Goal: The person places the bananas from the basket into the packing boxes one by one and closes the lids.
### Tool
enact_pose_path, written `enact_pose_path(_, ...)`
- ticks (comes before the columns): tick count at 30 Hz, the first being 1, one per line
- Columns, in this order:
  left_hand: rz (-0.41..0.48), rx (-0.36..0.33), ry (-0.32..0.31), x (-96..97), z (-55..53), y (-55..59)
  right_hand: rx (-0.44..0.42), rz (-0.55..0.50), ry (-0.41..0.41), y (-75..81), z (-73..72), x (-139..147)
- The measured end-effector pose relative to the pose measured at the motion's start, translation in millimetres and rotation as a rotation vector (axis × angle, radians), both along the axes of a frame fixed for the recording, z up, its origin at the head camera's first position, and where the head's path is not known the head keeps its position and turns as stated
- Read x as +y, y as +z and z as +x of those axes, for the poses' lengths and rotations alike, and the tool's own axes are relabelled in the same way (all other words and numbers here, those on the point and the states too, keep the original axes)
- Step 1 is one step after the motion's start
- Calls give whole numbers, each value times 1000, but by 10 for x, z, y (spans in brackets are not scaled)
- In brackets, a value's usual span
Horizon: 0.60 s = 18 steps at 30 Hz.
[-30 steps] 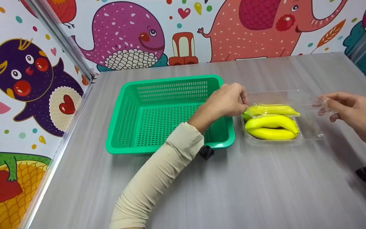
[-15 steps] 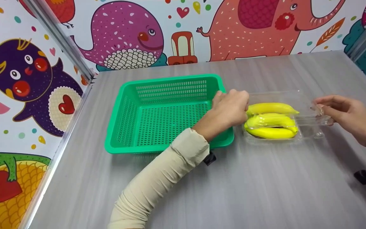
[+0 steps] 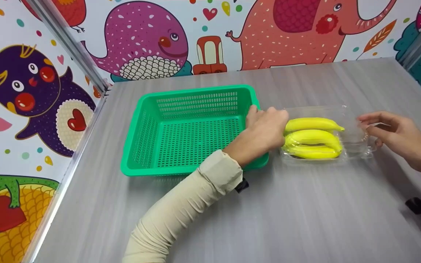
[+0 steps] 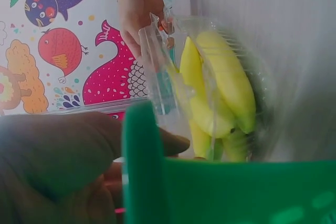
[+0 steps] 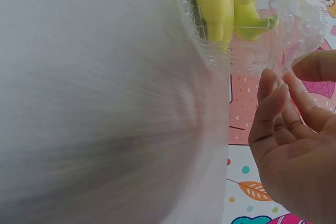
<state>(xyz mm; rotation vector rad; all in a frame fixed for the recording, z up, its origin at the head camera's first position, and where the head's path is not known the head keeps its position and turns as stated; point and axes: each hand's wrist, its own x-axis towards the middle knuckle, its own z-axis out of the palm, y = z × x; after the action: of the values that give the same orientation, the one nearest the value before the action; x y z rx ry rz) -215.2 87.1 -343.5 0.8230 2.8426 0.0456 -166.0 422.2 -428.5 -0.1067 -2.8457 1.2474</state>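
Several yellow bananas (image 3: 313,138) lie in a clear plastic clamshell container (image 3: 356,153) on the table. In the left wrist view its clear lid (image 4: 157,72) stands tilted over the bananas. My left hand (image 3: 263,128) is at the container's left side and holds the lid's edge, its fingertips mostly hidden in the head view. On the opposite side my right hand (image 3: 400,137) pinches the lid's right edge between thumb and fingers, as the right wrist view shows. The green basket (image 3: 196,146) stands left of the container, holding nothing, partly under my left forearm.
The grey table (image 3: 305,219) is bounded behind by a wall (image 3: 214,29) printed with cartoon animals. A metal post (image 3: 71,44) stands at the back left corner. The basket's right rim lies close beside the container.
The lid has come forward and down over the bananas. My left hand has shifted slightly toward me along the container's side; the right hand has moved slightly left.
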Motion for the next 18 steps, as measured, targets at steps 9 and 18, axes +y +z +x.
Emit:
enact_pose_path(9, -20, 14, -9, 12, 35, -3, -2, 15, -10, -27, 30, -14)
enact_pose_path(18, 52, 17, -12, -42, 75, 45, -14, 34, -7, -27, 71, -4)
